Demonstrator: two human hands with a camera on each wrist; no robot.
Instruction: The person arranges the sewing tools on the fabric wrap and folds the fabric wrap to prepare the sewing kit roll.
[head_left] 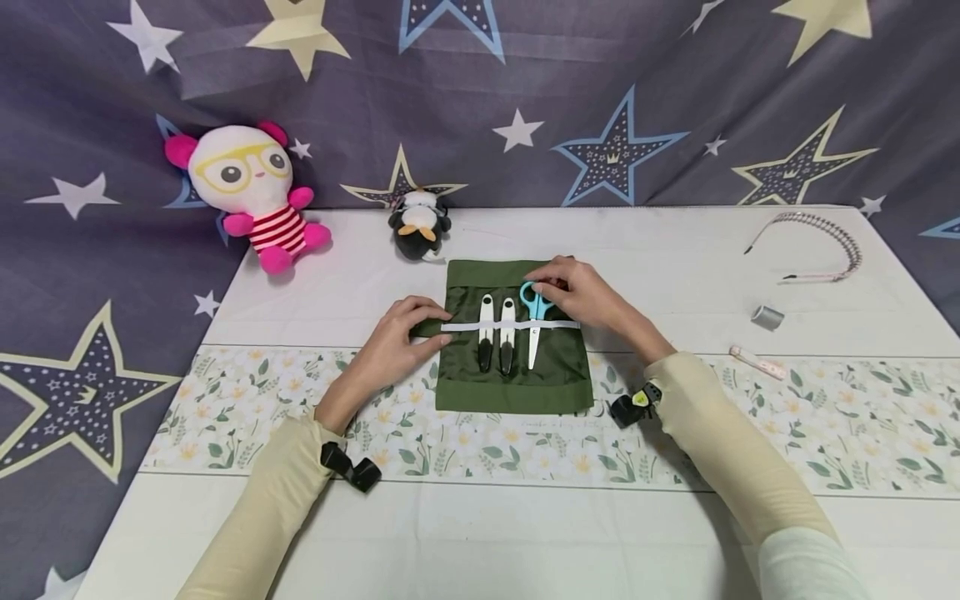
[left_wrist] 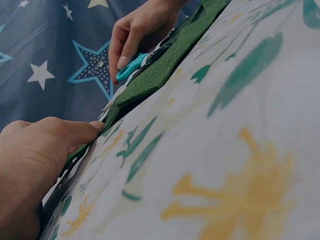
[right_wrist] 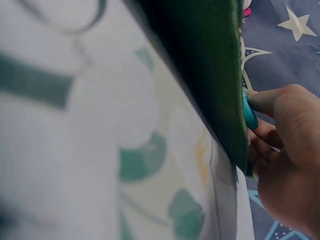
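A green cloth tool roll [head_left: 517, 399] lies spread out, with a white elastic band [head_left: 459, 327] across its middle. Two slim white tools with black ends, a left one [head_left: 486, 310] and a right one [head_left: 507, 312], sit under the band. To their right, light blue-handled scissors [head_left: 534, 343] are under the band too, blades toward the person. My right hand [head_left: 581, 292] pinches the scissors' handle loops. At the roll's left edge, my left hand [head_left: 401, 342] holds the cloth between thumb and fingers; in the left wrist view its fingers are mostly hidden.
Behind the roll are a penguin plush [head_left: 417, 227] and a pink-and-white plush doll [head_left: 258, 187]. On the right lie a headband [head_left: 843, 237], a grey spool [head_left: 767, 317] and a small pale pink stick-shaped item [head_left: 757, 362]. A floral strip [head_left: 675, 467] crosses the white table.
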